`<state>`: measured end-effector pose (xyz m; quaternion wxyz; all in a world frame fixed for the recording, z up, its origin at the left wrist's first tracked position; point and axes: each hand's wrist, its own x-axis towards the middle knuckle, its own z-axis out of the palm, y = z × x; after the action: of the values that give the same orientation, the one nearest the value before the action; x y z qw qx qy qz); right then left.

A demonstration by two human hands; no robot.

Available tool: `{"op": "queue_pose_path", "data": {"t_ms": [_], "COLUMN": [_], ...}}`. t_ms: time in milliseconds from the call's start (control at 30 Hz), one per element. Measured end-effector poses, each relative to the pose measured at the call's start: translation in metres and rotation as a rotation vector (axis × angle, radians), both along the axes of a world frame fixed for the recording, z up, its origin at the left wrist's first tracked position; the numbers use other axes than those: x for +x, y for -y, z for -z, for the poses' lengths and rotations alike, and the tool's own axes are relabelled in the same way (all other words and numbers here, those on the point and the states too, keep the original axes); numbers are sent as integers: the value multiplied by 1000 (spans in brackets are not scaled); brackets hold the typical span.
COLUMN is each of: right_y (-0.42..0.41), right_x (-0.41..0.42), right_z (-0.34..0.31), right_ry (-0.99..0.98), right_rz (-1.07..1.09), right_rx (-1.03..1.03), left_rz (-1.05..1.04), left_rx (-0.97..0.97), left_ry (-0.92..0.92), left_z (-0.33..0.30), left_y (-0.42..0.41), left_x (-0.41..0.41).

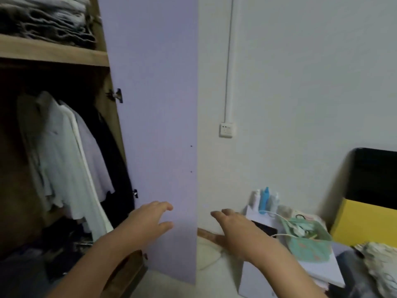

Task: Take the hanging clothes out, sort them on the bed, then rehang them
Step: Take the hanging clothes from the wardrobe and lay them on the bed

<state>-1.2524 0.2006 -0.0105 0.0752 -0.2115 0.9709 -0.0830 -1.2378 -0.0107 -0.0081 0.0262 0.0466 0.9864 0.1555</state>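
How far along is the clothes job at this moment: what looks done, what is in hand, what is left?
Done: the wardrobe door stands open. In hand: nothing; the left hand and right hand are both empty with loose fingers, in front of the door. Left: nearly everything. The hanging clothes are still in the wardrobe, so taking them out, sorting and rehanging are all ahead. No sorted clothes are in view.

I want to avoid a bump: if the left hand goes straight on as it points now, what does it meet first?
Probably the open lilac wardrobe door: the left hand has its fingers already before its face. Depth is unclear.
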Motion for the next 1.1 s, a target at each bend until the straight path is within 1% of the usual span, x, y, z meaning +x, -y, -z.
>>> {"op": "queue_pose_path", "data": {"t_ms": [167, 333, 500, 700, 867, 967, 1100], "right_y": [89, 164, 222, 281, 334, 366, 415], "right_x": [-32, -67, -114, -183, -223, -237, -255], "right_z": [-10, -20, -27, -41, -56, -68, -82], "right_ry": [-62, -92, -101, -161, -189, -191, -240], "right_rz": [-134, -264, -408, -555, -640, -693, -692], "right_rx": [-75, -124, -146, -215, -263, -334, -431], "left_rz": [-150, -280, -404, -529, -637, -673, -695], "left_rx": [44, 71, 76, 99, 113, 123, 95], "left_ry": [-46, -83, -111, -173, -208, -211, -261], "left_z": [-6, -15, -28, -37, -38, -39, -43], "left_y": [85, 147, 191, 235, 271, 292, 328], "left_x": [-11, -25, -51, -87, -103, -113, -134]}}
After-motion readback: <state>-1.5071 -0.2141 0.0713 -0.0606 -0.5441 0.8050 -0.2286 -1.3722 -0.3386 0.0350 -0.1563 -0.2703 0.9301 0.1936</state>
